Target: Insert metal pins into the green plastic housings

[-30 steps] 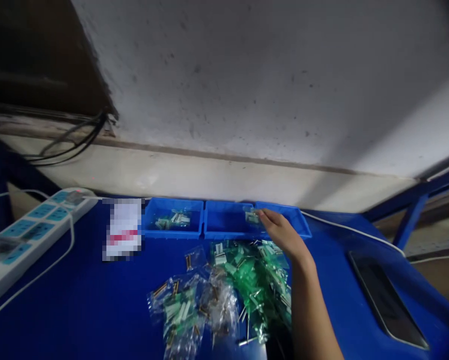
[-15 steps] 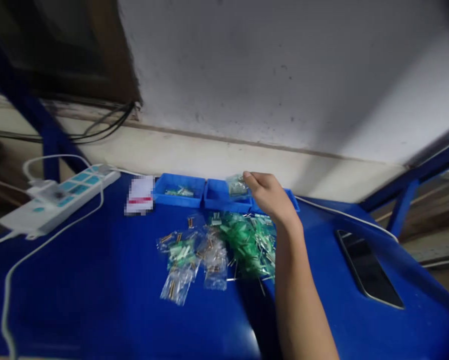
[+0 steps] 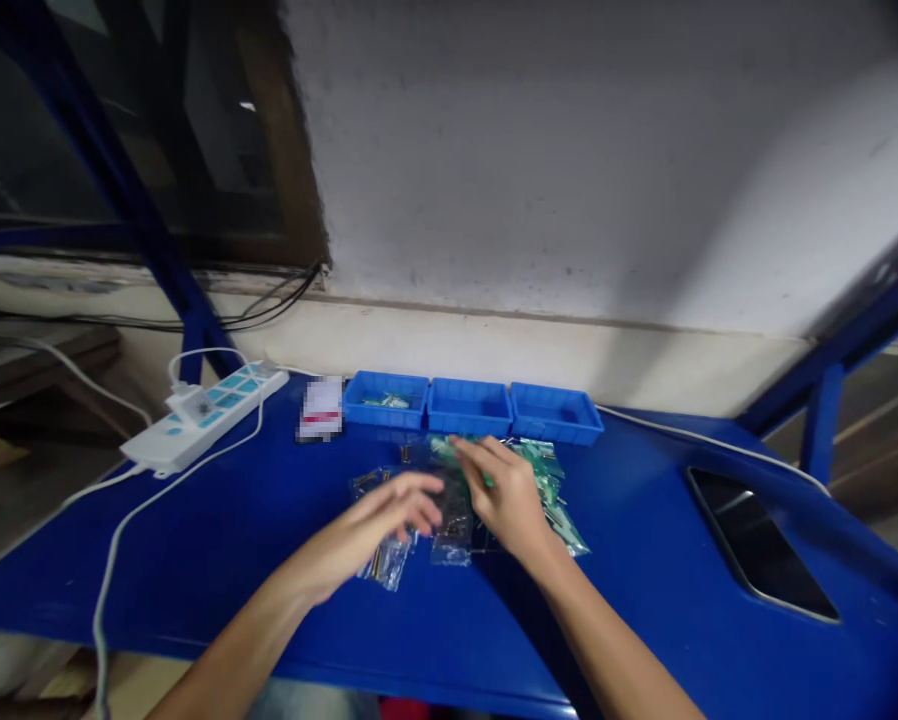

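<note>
A pile of small clear bags with green and brass parts (image 3: 550, 490) lies on the blue table (image 3: 231, 540) in front of three blue trays (image 3: 469, 407). My right hand (image 3: 503, 492) rests on the pile, fingers stretched forward over the green parts; whether it holds a bag I cannot see. My left hand (image 3: 378, 518) hovers over the left bags (image 3: 383, 560), fingers spread and blurred by motion. The left tray (image 3: 386, 400) holds a few green and white parts.
A white power strip (image 3: 203, 417) with its cable lies at the table's back left. A small white card (image 3: 321, 409) lies beside the trays. A dark phone (image 3: 760, 553) lies at the right. A wall and blue frame posts stand behind.
My right hand has come down from the trays, where it held a small bag, to the pile. My left hand has come into view over the bags. The view has pulled back.
</note>
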Demonstrator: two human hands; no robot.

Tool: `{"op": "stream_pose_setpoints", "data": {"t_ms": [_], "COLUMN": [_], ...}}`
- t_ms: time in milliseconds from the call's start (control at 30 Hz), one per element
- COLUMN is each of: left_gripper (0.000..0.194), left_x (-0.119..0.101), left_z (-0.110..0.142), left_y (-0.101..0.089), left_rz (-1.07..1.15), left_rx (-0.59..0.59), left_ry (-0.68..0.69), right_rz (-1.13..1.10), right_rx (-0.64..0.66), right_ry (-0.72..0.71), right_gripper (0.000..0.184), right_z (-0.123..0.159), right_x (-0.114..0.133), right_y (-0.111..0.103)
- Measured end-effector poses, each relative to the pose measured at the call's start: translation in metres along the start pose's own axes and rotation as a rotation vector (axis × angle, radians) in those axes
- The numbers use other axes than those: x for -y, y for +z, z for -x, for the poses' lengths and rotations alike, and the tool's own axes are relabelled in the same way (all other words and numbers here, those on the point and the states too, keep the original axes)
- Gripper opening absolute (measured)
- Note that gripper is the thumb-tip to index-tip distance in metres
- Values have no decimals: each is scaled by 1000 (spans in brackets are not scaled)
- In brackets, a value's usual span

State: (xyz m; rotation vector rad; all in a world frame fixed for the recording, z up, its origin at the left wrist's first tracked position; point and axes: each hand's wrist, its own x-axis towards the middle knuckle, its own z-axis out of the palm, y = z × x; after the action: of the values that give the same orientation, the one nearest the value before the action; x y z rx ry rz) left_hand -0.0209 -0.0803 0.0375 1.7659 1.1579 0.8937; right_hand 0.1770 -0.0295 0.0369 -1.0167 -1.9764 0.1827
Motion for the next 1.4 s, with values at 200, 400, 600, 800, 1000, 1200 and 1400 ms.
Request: {"op": "stream_pose_setpoints", "data": {"t_ms": [200, 400, 600, 800, 1000, 1200, 1400], "left_gripper": [23, 17, 31, 43, 22, 36, 42], "left_x": [-10, 2, 24, 30, 5, -39, -81], "left_z": [-70, -83, -65, -57, -62, -100, -133], "left_y": [-12, -4, -5, -2, -11, -22, -33], "left_rz": [440, 214, -188, -249, -192, 130, 419], "left_rx": [99, -17, -98, -97, -39, -111, -299], "left_ry": [-218, -13, 375, 476, 225, -41, 83], "right_rz": [134, 22, -193, -373, -396, -416, -540], "right_rx": [69, 44, 8, -134, -171, -351, -424], "right_ry": [-236, 52, 380, 572, 540, 420, 338], "right_gripper": [34, 26, 28, 16, 22, 19, 21], "right_z": [5, 4, 1, 4, 0, -37, -94], "right_x": [6, 4, 12, 9, 6, 12, 27], "right_y": [2, 6, 7, 7, 10, -1, -19]}}
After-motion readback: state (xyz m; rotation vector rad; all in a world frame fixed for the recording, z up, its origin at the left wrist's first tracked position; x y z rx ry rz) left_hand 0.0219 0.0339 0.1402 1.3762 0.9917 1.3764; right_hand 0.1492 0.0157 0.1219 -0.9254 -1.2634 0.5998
